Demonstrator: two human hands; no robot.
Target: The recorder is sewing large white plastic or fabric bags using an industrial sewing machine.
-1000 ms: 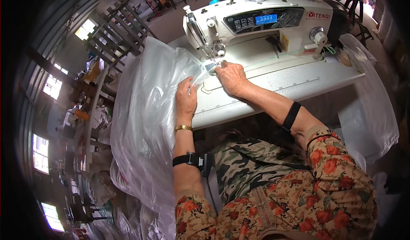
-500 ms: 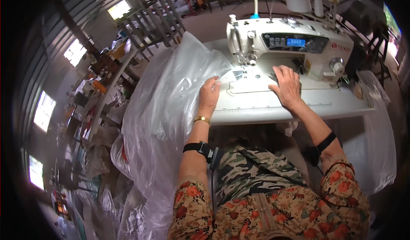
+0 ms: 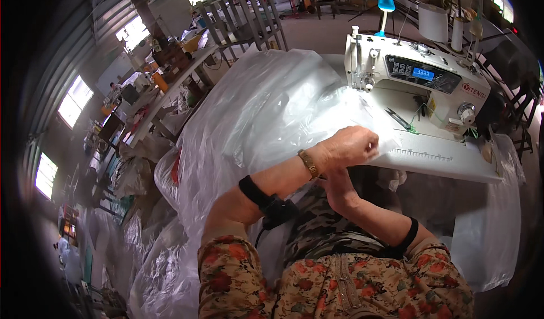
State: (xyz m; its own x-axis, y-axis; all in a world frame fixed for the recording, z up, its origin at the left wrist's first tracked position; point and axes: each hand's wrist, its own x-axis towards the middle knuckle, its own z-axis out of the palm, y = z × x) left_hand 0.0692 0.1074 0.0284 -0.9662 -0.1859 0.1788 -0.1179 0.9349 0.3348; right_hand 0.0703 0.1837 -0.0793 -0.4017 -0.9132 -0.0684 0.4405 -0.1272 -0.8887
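A large sheet of clear plastic film (image 3: 266, 115) spreads over the left of the sewing table and hangs down beside me. My left hand (image 3: 352, 147) is in front of the sewing machine (image 3: 419, 64), its fingers curled closed on the film near the table's front edge. My right hand (image 3: 339, 187) is tucked low beneath the left wrist, the arm crossing inward; its fingers are hidden behind the left hand and wrist. Dark thread snips (image 3: 399, 119) lie on the machine bed to the right, beside some green thread. The needle area is brightly lit.
A blue-headed lamp (image 3: 386, 4) and thread cones (image 3: 433, 23) stand behind the machine. More clear film (image 3: 493, 222) hangs off the table's right end. To the left are a cluttered workbench (image 3: 170, 89), stacked stools (image 3: 243, 21) and heaped plastic (image 3: 153, 262).
My left hand has moved right and closed; my right hand has come off the machine bed, down and left under it. The film now covers more of the table, and the snips are uncovered.
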